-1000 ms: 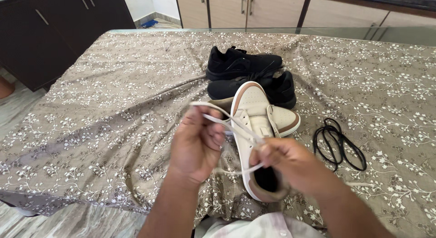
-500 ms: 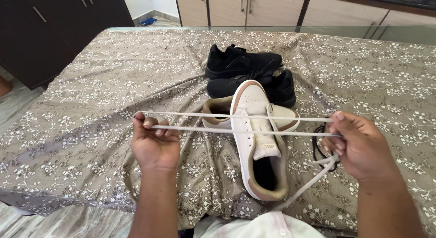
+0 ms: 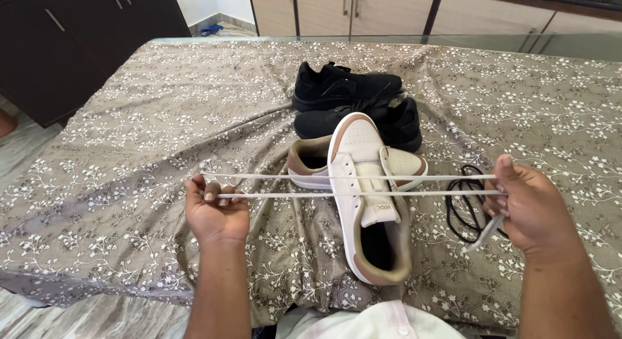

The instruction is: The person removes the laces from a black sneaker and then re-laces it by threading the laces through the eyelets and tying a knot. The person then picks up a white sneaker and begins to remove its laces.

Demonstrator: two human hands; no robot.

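Observation:
A cream and tan sneaker (image 3: 366, 203) lies on the patterned cloth, toe away from me, opening toward me. A white shoelace (image 3: 311, 178) is stretched in two taut strands across it, just above the tongue. My left hand (image 3: 217, 209) is closed on the lace's left end, left of the shoe. My right hand (image 3: 528, 209) pinches the other end at the right, with a short tail hanging below the fingers. The second cream sneaker (image 3: 311, 163) lies crosswise behind the first.
Two black sneakers (image 3: 350, 99) rest further back on the table. A coiled black lace (image 3: 466, 203) lies by my right hand. The brown floral cloth (image 3: 129, 151) covers the table. Dark cabinets (image 3: 71, 41) stand at the left, wooden ones behind.
From a bunch near the shoe, my hands have pulled apart and drawn the lace tight. Since half a second ago my right hand moved a little further right, and the hanging tail shortened.

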